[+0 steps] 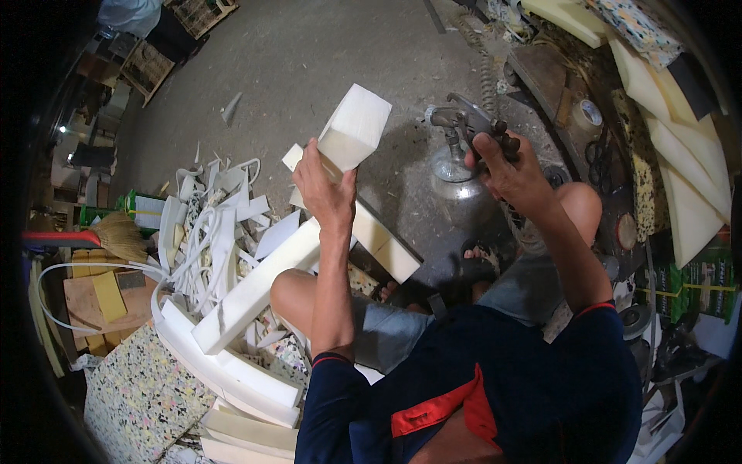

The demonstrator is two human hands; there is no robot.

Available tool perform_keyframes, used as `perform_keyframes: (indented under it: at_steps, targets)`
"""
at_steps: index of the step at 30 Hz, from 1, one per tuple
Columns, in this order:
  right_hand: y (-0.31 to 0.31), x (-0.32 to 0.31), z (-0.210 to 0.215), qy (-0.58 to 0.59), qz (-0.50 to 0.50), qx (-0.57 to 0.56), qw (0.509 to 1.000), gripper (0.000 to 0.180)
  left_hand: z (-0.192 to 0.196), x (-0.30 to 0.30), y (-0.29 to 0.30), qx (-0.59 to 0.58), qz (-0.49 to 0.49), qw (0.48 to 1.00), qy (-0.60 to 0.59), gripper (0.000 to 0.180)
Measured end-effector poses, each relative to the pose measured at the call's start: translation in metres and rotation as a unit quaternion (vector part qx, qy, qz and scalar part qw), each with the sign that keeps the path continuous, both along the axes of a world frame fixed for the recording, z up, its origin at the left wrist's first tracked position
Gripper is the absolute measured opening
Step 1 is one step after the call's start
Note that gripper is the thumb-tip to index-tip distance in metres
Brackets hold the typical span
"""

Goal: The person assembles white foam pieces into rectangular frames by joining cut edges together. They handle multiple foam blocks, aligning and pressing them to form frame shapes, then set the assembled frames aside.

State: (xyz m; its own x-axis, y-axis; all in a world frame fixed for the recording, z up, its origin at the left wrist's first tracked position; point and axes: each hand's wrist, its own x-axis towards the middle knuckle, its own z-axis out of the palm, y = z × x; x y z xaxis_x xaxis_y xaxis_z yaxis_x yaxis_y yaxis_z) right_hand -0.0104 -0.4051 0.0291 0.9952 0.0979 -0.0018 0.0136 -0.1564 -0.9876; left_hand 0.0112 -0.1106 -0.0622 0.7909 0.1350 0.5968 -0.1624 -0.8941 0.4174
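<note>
A white foam block [357, 124] is in my left hand [326, 192], its thumb on one side and fingers on the other. The block is raised above the grey floor, with its far end tilted up and to the right. My right hand [512, 172] is closed around the handle of a metal spray gun [464, 117], whose nozzle points left toward the block. A rounded silvery cup [456, 168] hangs under the gun. Just below my left hand, a long pale foam strip [259, 290] lies across other foam, near a second cream strip [389, 249].
Foam offcuts [220, 232] lie heaped at left, beside a broom [120, 236] and a speckled foam sheet [143, 387]. A coiled hose [481, 58] runs up from beyond the gun. Cream foam sheets [668, 155] and a tape roll [590, 114] are at right. Another person [143, 19] is far left.
</note>
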Motion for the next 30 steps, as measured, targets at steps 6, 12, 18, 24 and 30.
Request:
perform_keyframes:
  at_steps: [6, 12, 18, 24, 30]
  targets:
    - [-0.010, -0.006, 0.004, 0.029, 0.002, -0.022, 0.999, 0.045, -0.002, 0.003, -0.001, -0.058, 0.002, 0.998, 0.000, 0.093]
    - [-0.009, -0.019, 0.016, -0.013, 0.063, -0.041, 0.997, 0.046, -0.002, 0.006, -0.009, -0.060, -0.021, 0.998, -0.025, 0.093]
    - [-0.006, -0.029, 0.029, 0.026, 0.119, -0.019, 0.992, 0.051, 0.001, 0.005, -0.016, -0.025, -0.008, 0.999, -0.024, 0.095]
    - [-0.001, -0.025, 0.023, 0.014, 0.080, 0.005, 0.997, 0.050, 0.001, 0.003, -0.014, -0.023, 0.000, 1.000, -0.001, 0.095]
    - [-0.012, -0.019, 0.018, 0.001, 0.064, -0.043, 0.997, 0.049, 0.000, 0.002, -0.010, -0.036, -0.010, 0.999, 0.016, 0.092]
